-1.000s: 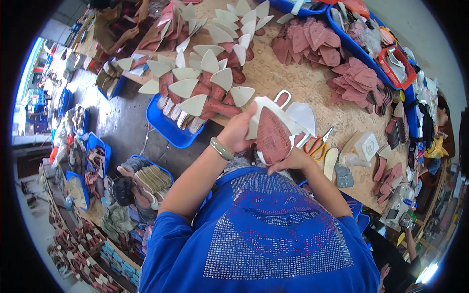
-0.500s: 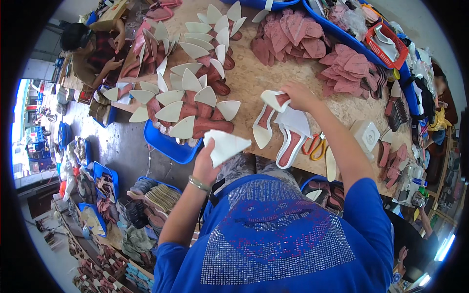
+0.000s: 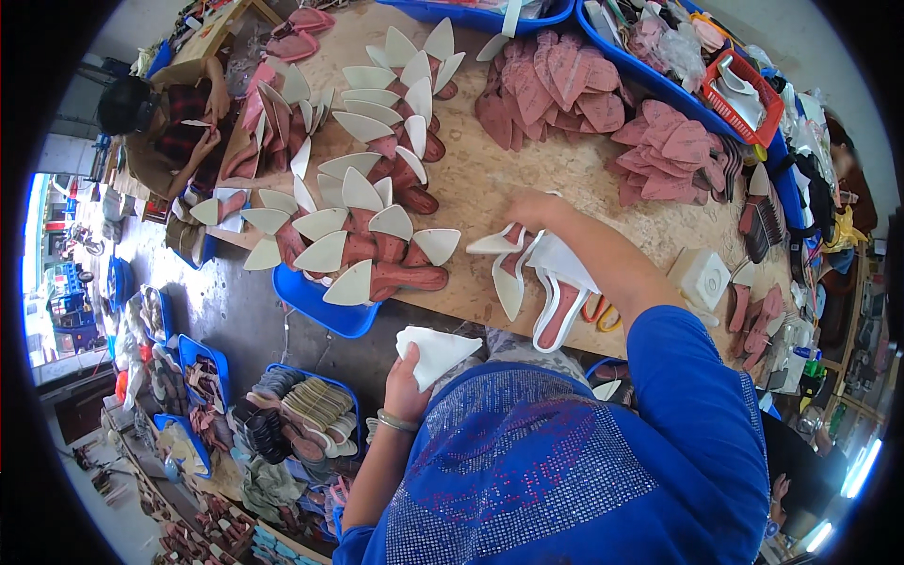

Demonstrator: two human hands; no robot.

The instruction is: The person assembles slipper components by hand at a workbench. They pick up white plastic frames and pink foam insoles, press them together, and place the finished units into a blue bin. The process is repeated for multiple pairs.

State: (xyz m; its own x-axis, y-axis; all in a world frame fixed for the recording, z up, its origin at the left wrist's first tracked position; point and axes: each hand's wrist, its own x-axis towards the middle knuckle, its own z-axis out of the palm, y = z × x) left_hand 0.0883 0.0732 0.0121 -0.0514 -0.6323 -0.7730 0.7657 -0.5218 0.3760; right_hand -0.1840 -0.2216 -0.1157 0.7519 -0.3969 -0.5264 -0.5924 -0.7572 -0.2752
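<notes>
My left hand [image 3: 405, 387] is closed round white triangular pieces of material [image 3: 439, 352], held in front of my body beyond the table edge. Over the table, my right hand [image 3: 533, 209] is closed on a red insole with a cream pointed toe [image 3: 492, 244], its tip toward the left. Just below lies another cream-toed insole [image 3: 509, 287]. Beside it, under my right forearm, are a white-edged red insole [image 3: 559, 314] and a white sheet of material [image 3: 562, 261]. Orange-handled scissors [image 3: 603, 313] are partly hidden by my right arm.
Rows of red insoles with cream toes [image 3: 395, 273] cover the table's left side. Piles of red pieces [image 3: 554, 89] lie at the back. A white block [image 3: 699, 277] sits on the right. Blue bins [image 3: 325, 303] stand below the edge. A person [image 3: 179, 122] works at far left.
My right hand has moved left and slightly nearer, and the insole in it now points left. My left hand has come lower and closer to my body with the white pieces.
</notes>
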